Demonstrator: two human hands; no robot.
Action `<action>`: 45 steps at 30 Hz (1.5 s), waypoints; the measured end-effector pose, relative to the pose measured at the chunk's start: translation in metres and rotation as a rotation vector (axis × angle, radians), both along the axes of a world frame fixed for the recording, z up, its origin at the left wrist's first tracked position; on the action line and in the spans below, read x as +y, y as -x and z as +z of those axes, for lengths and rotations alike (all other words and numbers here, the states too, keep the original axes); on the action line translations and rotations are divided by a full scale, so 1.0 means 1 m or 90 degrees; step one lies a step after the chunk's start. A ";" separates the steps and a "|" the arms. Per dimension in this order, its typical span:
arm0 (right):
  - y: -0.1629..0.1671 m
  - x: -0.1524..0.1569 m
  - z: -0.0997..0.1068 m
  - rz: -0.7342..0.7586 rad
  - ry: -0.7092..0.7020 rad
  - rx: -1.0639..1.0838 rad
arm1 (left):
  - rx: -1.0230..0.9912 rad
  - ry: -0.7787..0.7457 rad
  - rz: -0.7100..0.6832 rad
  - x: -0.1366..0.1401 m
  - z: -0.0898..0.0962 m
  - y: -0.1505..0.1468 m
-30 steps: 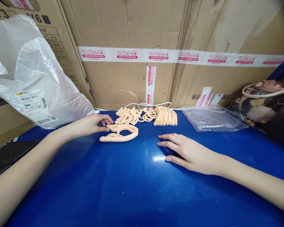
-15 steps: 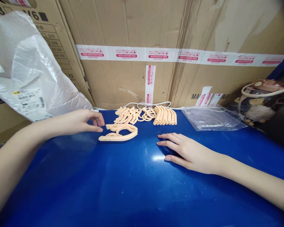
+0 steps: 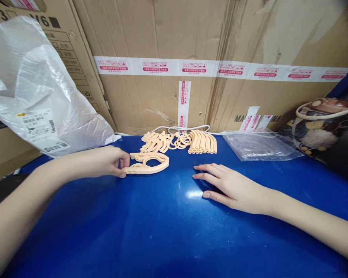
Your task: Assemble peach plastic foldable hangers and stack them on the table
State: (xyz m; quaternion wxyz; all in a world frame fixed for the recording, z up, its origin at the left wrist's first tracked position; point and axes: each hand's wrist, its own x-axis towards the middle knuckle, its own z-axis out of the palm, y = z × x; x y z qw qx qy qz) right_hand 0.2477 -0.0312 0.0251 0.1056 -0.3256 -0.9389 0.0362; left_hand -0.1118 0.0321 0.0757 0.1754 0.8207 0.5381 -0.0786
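My left hand (image 3: 116,163) has its thumb and fingers closed round the left end of a folded peach plastic hanger (image 3: 150,168), which lies flat on the blue table. The hanger appears to be layered, perhaps more than one together. Just behind it lie loose peach parts: curved hook-like pieces (image 3: 156,141), ring-shaped pieces (image 3: 179,141) and a row of bent hollow arms (image 3: 203,142). My right hand (image 3: 224,187) rests palm down on the table to the right, fingers spread and holding nothing.
A white plastic mailing bag (image 3: 46,96) with labels stands at the left. Cardboard boxes (image 3: 150,96) form the back wall, with a white cord (image 3: 188,127) along their foot. A clear plastic bag (image 3: 258,148) lies at back right, beside a dark bag with a fluffy charm (image 3: 319,137).
My left hand has moved slightly right and down, and its fingers have closed on the hanger's left end. The right hand and the loose parts have stayed in place.
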 end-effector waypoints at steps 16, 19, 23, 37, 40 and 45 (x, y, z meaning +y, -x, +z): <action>0.000 0.000 0.000 0.000 0.003 0.012 | 0.027 -0.044 0.035 -0.002 0.001 0.003; 0.001 0.000 0.000 -0.003 0.005 0.006 | -0.010 -0.075 0.035 -0.001 0.000 0.006; 0.001 0.000 0.000 -0.002 0.004 0.004 | -0.065 -0.054 0.019 0.000 -0.002 0.005; 0.000 -0.001 0.000 -0.003 0.000 0.009 | -0.098 -0.030 0.001 0.003 -0.002 -0.005; -0.001 -0.001 0.000 0.000 0.001 0.020 | -0.083 -0.027 0.006 0.002 -0.001 -0.007; -0.001 0.000 -0.001 -0.001 0.002 0.011 | -0.083 -0.028 0.014 0.003 -0.003 -0.007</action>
